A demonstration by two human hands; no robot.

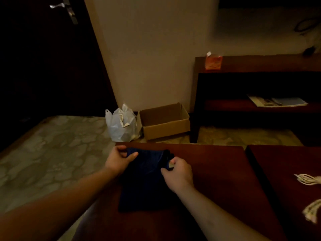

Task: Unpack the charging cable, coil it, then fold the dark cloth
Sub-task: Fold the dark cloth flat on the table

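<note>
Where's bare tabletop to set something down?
Free: the reddish-brown wooden table right of the dark blue cloth, up to the gap before the second wooden table; that table's far part. Crowded: the cloth's far end, held by left hand and right hand, and the white coiled cables at the right edge.

Dark cloth (144, 185) soft, matt; table (208, 180) smooth reddish wood; box (165, 122) matt cardboard.

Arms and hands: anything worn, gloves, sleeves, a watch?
Left hand and right hand are bare: no gloves, no rings or watch visible in the dim light. Both forearms are bare too; no sleeve shows in the frame.
</note>
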